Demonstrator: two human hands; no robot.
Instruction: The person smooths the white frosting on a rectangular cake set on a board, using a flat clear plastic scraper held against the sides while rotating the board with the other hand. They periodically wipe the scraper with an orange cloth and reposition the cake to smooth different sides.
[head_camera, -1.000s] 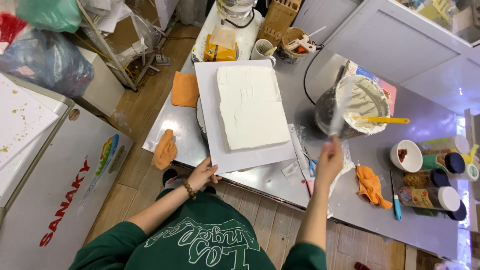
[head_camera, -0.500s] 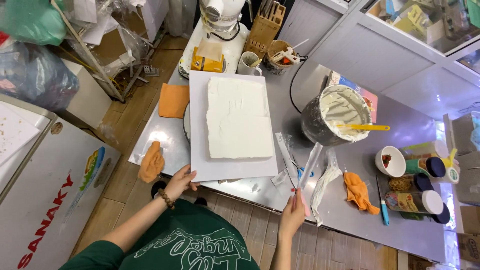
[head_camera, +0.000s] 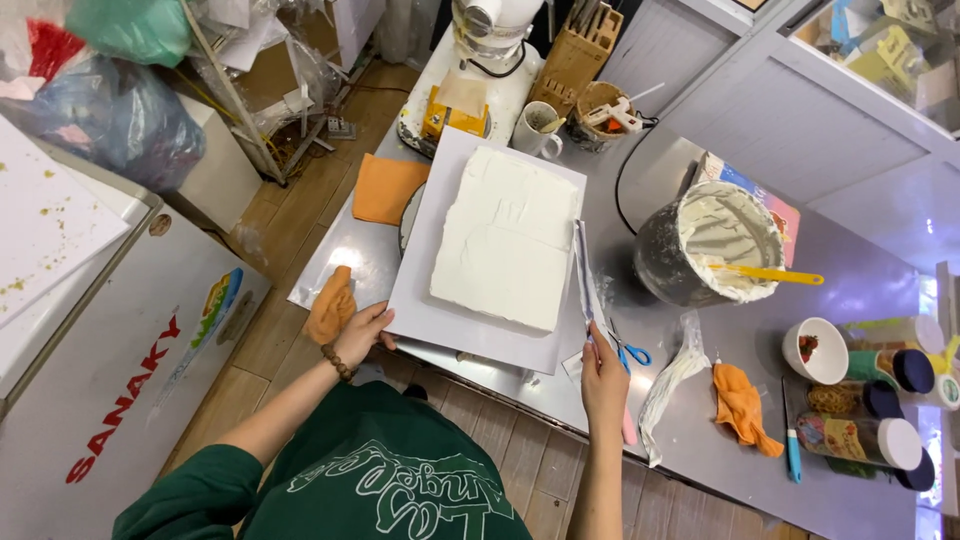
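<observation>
Cake: a white frosted rectangular slab (head_camera: 510, 238) lies on a white board (head_camera: 425, 300) at the middle of the steel table (head_camera: 860, 290), turned a little off square to the table edge.
Left hand: the left hand (head_camera: 360, 335) sits at 7 o'clock of the cake, fingers curled over the board's near corner, thumb on top; it looks placed there to steady or turn the board.
Right hand: the right hand (head_camera: 603, 380) is closed around the handle of a long flat spatula (head_camera: 582, 270), at 5 o'clock of the cake.
Spatula: its blade runs up along the cake's right side, touching or just beside it; probably held upright against that edge to smooth it.
Frosting bowl: a grey bowl (head_camera: 705, 245) of white cream with a yellow scraper (head_camera: 770, 273) stands at 3 o'clock of the cake, within reach of the right hand.
Nearby: blue scissors (head_camera: 628, 352) and an orange cloth (head_camera: 742, 405) lie by the right hand; another orange cloth (head_camera: 330, 305) lies beside the left.
Hard to tell: whether the blade actually presses the frosting; what lies under the board, where a dark round rim (head_camera: 408, 215) peeks out at 9 o'clock; the jars (head_camera: 880, 400) at far right are cut off by the frame.
</observation>
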